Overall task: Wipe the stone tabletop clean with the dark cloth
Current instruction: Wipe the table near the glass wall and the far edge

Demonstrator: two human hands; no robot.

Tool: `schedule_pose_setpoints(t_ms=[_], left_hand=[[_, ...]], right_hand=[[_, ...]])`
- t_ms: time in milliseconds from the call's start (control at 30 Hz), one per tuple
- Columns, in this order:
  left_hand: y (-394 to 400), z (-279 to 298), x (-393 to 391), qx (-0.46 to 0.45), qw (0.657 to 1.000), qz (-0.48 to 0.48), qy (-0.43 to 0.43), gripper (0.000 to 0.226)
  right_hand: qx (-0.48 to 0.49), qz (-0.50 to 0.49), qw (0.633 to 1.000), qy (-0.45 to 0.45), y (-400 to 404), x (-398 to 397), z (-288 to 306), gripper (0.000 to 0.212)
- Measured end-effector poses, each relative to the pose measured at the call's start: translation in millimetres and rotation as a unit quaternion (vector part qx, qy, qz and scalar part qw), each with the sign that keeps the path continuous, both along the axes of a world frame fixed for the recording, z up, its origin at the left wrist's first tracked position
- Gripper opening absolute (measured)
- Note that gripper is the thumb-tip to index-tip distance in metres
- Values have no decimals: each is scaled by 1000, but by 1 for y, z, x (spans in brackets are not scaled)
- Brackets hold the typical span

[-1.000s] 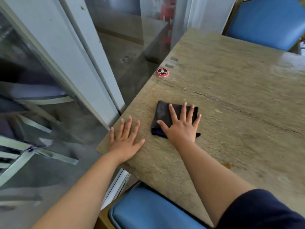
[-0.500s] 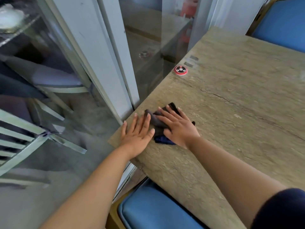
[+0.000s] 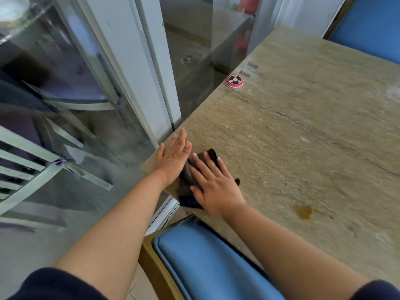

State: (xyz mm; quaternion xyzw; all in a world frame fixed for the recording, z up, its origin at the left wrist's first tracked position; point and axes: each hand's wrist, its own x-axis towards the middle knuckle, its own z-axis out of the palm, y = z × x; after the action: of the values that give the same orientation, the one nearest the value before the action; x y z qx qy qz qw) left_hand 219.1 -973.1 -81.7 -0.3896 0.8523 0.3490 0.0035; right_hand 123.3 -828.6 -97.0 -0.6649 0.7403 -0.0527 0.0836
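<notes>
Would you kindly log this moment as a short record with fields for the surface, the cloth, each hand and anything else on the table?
surface: stone tabletop, near-left corner in use
cloth: dark cloth, bunched at the near-left corner
right hand: flat on the cloth, fingers straight
left hand: flat on the tabletop at its left edge, beside the cloth
stain: brown spot, right of the cloth, apart from it
other: red round button at the left edge

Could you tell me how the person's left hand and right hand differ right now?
The left hand lies on bare stone at the tabletop's corner, while the right hand presses on the dark cloth. The left hand's fingers are held together; the right hand's are slightly spread. Both hands are flat, with straight fingers.
</notes>
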Motion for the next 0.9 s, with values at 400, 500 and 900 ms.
schedule_pose_setpoints(t_ms=[400, 500, 900], left_hand=[[-1, 12, -4, 29, 999, -24, -31, 56], [-1, 14, -11, 11, 996, -26, -83, 57], [51, 3, -59, -91, 946, -212, -225, 60]], right_hand=[[-35, -102, 994, -31, 9, 9, 5, 64], [-22, 48, 997, -52, 45, -7, 5, 62], [-16, -372, 926, -56, 66, -65, 11, 56]])
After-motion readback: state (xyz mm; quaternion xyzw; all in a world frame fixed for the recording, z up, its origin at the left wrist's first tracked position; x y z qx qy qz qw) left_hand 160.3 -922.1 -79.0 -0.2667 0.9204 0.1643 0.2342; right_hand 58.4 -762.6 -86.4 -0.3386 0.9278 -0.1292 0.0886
